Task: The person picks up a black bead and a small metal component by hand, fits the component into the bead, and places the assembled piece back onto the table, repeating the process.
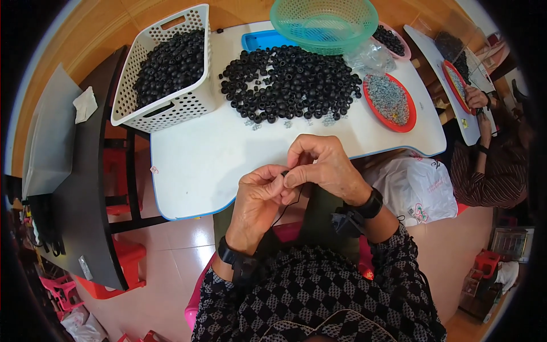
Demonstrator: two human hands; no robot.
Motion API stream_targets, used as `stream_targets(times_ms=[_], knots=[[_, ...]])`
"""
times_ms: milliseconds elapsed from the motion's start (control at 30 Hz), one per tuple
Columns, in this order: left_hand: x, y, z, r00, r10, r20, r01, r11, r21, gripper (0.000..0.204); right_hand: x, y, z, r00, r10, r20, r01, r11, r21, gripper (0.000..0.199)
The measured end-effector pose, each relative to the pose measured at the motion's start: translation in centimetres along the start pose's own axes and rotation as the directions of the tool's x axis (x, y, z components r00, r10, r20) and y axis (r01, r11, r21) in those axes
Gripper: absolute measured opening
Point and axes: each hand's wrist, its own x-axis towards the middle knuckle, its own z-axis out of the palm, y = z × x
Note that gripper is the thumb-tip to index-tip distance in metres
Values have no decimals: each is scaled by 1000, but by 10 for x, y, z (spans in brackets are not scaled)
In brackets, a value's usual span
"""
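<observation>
My left hand is closed in a pinch just off the table's front edge, with a small black round piece at its fingertips. Right against it, my right hand has its thumb and fingers pressed together beside that piece; what they grip is hidden. A thin black cord hangs below the hands. Farther back on the white table lies a wide spread of black bead-like pieces, with several small clear pieces along its near side.
A white perforated basket full of black pieces stands back left. A red dish holds small clear parts; a green colander sits over a blue tray. A white plastic bag lies right. Another person's hand works farther right.
</observation>
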Motion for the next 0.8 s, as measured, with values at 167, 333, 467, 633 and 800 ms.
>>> stream_targets(times_ms=[167, 333, 467, 633, 800], knots=[[15, -10, 1, 1000, -1, 4, 1, 1000, -7, 29, -8, 3, -1, 989, -64, -130, 60, 998, -34, 24], [35, -16, 8, 1000, -25, -3, 25, 998, -50, 26, -6, 10, -15, 938, -289, -189, 196, 897, -397, 25], [44, -14, 8, 1000, -22, -14, 21, 996, -83, 23, -3, 0, -20, 976, -58, -210, 16, 980, -199, 25], [49, 3, 4, 1000, 1, 14, 2, 984, -178, 23, 0, -2, -15, 925, -330, -187, 237, 888, -394, 20], [54, 25, -12, 995, 43, 89, -23, 976, -216, 22, 19, 15, -49, 909, -359, -211, 198, 818, -541, 16]])
